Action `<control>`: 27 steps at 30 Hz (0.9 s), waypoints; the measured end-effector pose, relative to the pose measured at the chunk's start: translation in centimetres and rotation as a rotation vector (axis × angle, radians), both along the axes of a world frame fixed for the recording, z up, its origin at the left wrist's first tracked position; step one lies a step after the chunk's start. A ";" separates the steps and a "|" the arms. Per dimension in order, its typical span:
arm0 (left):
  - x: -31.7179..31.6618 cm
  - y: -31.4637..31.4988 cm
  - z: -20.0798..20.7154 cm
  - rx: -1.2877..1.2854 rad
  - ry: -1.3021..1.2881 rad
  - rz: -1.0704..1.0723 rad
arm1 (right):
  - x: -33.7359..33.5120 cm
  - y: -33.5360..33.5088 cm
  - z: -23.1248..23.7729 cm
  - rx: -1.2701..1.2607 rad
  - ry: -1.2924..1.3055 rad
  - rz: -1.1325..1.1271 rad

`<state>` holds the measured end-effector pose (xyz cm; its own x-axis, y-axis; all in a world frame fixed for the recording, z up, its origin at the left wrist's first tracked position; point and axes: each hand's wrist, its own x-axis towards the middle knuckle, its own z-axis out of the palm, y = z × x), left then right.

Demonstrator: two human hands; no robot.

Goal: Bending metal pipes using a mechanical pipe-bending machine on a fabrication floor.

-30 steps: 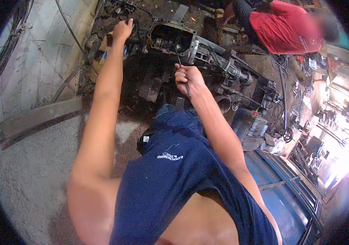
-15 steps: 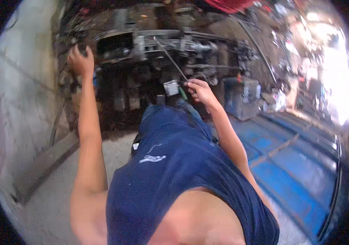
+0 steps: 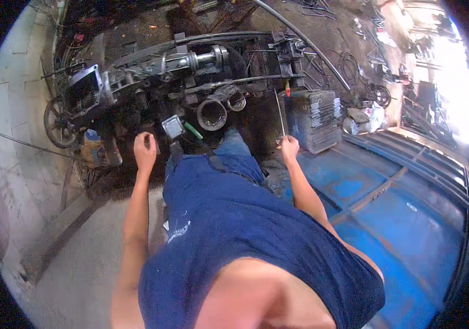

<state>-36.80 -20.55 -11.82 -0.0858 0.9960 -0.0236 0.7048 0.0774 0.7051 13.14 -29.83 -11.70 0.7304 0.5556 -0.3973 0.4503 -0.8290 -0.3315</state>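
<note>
My left hand [image 3: 145, 150] hangs in the air with its fingers curled and nothing in them, just in front of a dark, greasy gearbox assembly [image 3: 152, 68] on the ground. My right hand [image 3: 289, 147] is shut on the lower end of a thin metal rod [image 3: 280, 114] that points up toward the machine. Between my hands, near my knee, lie a small grey square box [image 3: 172, 126], a green-handled tool [image 3: 193, 130] and a metal ring [image 3: 211, 114]. My dark blue shirt fills the lower middle of the view.
A ribbed grey metal block [image 3: 314, 118] stands right of the rod. A blue sheet-metal panel [image 3: 399, 219] covers the ground at right. A spoked wheel [image 3: 59, 123] leans at the machine's left end. Long pipes, cables and scrap lie behind; a concrete floor [image 3: 80, 263] is at left.
My left hand has come off the machine and pulled back toward me. My right hand has swung out to the right with the rod. The view has shifted right.
</note>
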 end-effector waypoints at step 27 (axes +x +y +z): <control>18.0 -0.9 -6.0 -0.720 -1.220 0.833 | 9.5 15.6 -11.3 0.640 0.190 -0.112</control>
<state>-18.76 -21.46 -17.83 -0.1444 0.4422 -0.8852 -0.6080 0.6661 0.4320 22.68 -14.22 -22.99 0.7470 0.6495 -0.1419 0.2590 -0.4809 -0.8377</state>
